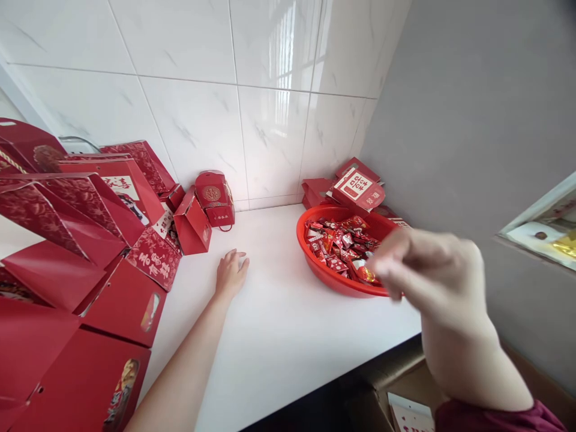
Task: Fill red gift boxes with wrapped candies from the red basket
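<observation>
My left hand [232, 273] rests on the white tabletop [270, 336], fingers loosely stretched and nothing in them. Just beyond it stand a small red gift box [215, 201] with a round gold emblem and a folded red box [192, 222]. A red plastic basket [315, 270] holds many wrapped candies [342, 243], mostly red. My right hand [427, 270] is raised over the basket's near right rim, blurred by motion. Its thumb and fingers are pinched together; whether a candy is between them I cannot make out.
Many red gift boxes [121, 300] crowd the left side, some with clear windows. Flattened red cartons [360, 186] are piled behind the basket. Tiled wall [193, 126] closes off the back, a grey wall [463, 120] the right. Below the table edge sits an open cardboard box [409, 384].
</observation>
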`<state>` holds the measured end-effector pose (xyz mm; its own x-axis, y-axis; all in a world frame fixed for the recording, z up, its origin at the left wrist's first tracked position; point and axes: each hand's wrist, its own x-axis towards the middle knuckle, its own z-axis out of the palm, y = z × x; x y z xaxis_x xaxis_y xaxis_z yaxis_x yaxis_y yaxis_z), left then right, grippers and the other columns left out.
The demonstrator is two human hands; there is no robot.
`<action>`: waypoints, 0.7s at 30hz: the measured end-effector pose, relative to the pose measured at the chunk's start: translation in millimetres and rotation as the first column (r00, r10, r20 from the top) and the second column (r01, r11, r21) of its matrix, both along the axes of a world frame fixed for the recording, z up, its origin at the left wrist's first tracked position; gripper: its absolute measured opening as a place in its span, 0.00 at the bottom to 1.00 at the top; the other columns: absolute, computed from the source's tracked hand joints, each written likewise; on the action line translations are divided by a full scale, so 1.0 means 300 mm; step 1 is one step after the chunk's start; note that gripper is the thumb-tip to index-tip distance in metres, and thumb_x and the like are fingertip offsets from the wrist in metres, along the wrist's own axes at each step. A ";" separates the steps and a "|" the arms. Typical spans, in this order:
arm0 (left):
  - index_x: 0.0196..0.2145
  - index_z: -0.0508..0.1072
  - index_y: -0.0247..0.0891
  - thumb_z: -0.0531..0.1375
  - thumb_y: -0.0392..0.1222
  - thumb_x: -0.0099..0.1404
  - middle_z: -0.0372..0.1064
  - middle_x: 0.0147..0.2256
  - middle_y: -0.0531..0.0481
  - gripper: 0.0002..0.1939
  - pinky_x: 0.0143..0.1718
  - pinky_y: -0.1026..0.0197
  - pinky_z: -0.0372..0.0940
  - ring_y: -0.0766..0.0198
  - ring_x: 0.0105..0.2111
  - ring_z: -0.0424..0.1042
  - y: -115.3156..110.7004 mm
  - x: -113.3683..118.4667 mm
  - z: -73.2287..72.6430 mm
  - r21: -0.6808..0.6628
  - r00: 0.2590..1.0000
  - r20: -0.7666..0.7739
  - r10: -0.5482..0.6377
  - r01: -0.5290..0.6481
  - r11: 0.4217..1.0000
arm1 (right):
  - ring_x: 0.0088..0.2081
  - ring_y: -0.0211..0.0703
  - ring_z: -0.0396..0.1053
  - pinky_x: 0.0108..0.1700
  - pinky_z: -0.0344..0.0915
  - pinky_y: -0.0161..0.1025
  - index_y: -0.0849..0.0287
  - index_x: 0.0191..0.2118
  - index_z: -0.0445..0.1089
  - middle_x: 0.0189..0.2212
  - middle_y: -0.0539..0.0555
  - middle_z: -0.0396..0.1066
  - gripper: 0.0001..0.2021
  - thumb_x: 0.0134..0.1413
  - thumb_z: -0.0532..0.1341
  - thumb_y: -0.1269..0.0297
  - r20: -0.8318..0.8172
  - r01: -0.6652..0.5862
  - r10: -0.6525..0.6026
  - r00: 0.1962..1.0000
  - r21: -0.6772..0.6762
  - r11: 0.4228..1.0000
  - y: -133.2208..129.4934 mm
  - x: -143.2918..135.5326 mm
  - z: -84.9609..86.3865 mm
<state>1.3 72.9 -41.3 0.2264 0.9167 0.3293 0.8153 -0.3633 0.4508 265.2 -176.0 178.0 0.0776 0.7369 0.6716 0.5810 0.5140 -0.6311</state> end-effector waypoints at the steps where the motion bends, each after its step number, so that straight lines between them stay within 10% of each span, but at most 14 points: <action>1: 0.50 0.72 0.39 0.52 0.46 0.69 0.62 0.59 0.41 0.17 0.64 0.49 0.53 0.53 0.62 0.60 0.000 0.001 0.000 -0.002 1.000 0.000 0.000 0.000 1.000 | 0.13 0.33 0.54 0.15 0.51 0.34 0.54 0.15 0.62 0.10 0.47 0.57 0.25 0.60 0.60 0.51 -0.034 0.144 -0.144 0.989 -0.010 0.990 0.052 0.051 -0.002; 3: 0.50 0.72 0.40 0.52 0.46 0.69 0.62 0.59 0.42 0.17 0.65 0.50 0.53 0.54 0.62 0.59 0.000 0.003 0.000 -0.006 1.000 -0.003 0.000 0.000 1.000 | 0.13 0.32 0.53 0.18 0.54 0.33 0.56 0.14 0.58 0.09 0.47 0.57 0.28 0.62 0.56 0.48 0.028 0.321 -0.320 0.947 -0.138 0.937 0.163 0.173 -0.026; 6: 0.50 0.72 0.40 0.52 0.46 0.69 0.62 0.59 0.42 0.17 0.65 0.48 0.51 0.53 0.62 0.60 0.003 0.005 0.000 -0.015 1.000 -0.008 0.001 -0.001 1.000 | 0.23 0.37 0.69 0.28 0.66 0.35 0.58 0.32 0.72 0.23 0.52 0.74 0.15 0.58 0.59 0.51 0.293 0.327 -0.207 0.933 -0.459 0.826 0.307 0.372 -0.102; 11: 0.50 0.72 0.41 0.52 0.47 0.69 0.61 0.60 0.41 0.17 0.66 0.44 0.48 0.50 0.62 0.59 0.007 0.008 0.000 -0.036 1.000 -0.021 0.002 -0.003 0.999 | 0.31 0.49 0.73 0.39 0.66 0.45 0.58 0.27 0.75 0.23 0.57 0.75 0.24 0.61 0.53 0.46 0.746 0.676 -0.065 0.663 -0.559 0.480 0.418 0.620 -0.267; 21: 0.51 0.71 0.40 0.51 0.47 0.69 0.60 0.60 0.41 0.18 0.66 0.43 0.47 0.50 0.62 0.59 0.000 0.009 0.009 -0.051 0.999 -0.046 -0.004 0.002 0.999 | 0.46 0.57 0.74 0.48 0.67 0.44 0.68 0.43 0.77 0.46 0.68 0.75 0.14 0.53 0.63 0.64 0.715 0.618 0.048 0.698 -0.635 0.464 0.527 0.746 -0.442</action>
